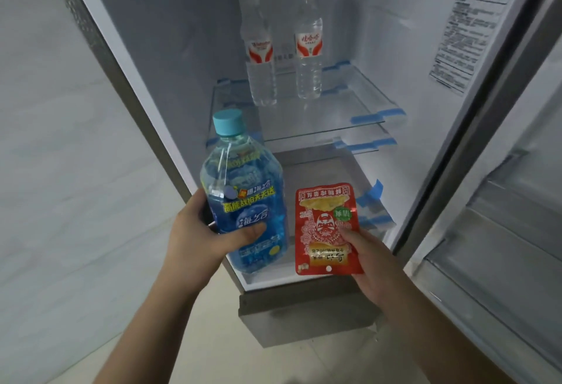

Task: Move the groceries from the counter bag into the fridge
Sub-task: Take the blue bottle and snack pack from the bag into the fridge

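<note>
My left hand [197, 231] grips a large blue drink bottle [243, 189] with a light blue cap, held upright in front of the open fridge. My right hand [368, 257] pinches a flat red snack packet [327, 225] by its lower right corner, its print upside down. Both items hang in front of the fridge's lower compartment [322, 170]. Two clear water bottles [260, 58] [308, 46] with red and white labels stand upright on the upper glass shelf [334, 116]. The counter bag is out of view.
The fridge door [501, 231] stands open at the right with its bins showing. A second glass shelf [359, 148] lies just below the upper one; blue tape strips hold the shelves. A grey wall is at the left, tiled floor below.
</note>
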Motion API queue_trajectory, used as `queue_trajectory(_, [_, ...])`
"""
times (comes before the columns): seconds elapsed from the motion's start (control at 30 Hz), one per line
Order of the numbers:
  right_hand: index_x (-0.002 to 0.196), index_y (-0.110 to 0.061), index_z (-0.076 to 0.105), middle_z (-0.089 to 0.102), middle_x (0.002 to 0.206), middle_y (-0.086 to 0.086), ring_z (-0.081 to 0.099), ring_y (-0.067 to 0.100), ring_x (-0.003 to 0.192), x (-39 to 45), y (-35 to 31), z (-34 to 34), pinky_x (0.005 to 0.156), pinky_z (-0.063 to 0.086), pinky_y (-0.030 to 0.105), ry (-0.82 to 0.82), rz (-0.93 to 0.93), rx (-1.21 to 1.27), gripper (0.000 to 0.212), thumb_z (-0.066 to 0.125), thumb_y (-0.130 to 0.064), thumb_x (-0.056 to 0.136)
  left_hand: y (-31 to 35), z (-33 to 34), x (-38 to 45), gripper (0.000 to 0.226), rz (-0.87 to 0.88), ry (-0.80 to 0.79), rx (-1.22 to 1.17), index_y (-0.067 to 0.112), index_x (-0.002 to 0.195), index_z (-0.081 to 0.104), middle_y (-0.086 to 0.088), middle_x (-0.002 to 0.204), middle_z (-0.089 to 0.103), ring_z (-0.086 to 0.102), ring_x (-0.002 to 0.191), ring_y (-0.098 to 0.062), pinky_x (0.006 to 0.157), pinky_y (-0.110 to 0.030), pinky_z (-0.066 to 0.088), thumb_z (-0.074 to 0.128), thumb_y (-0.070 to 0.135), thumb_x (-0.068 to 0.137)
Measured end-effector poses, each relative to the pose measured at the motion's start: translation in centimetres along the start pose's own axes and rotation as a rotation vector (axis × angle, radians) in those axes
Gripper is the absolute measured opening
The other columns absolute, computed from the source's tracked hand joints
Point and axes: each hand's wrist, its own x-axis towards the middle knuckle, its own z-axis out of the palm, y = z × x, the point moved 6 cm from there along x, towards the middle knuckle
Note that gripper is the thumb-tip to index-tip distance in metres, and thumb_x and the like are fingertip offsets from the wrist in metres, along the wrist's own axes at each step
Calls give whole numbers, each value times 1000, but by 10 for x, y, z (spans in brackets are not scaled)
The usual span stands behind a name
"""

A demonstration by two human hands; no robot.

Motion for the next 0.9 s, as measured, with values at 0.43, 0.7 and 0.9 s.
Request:
queue_trajectory(0.43, [112,-17,62,75,99,1,73,20,89,95,23,43,85,55,40,-1,13,-363,31,58,-39,92,-35,-20,56,69,-80,-56,-10,25,109,62,7,104,73,70,96,-15,82,-42,59,87,38,46])
queue_trajectory(0.7, [110,-17,62,74,100,4,72,22,91,165,52,47,90,54,47,22,97,-341,31,66,-37,87,-51,-14,74,71,-130,-32,27,25,111,61,6,107,73,70,98,-16,84,-45,58,89,38,47])
queue_trajectory(0.9, [106,-15,62,74,100,8,71,26,91,206,56,51,83,55,42,-55,172,-277,20,65,-26,90,-52,-17,82,72,-142,67,42,24,111,62,3,107,73,70,99,-20,84,-47,58,90,37,46])
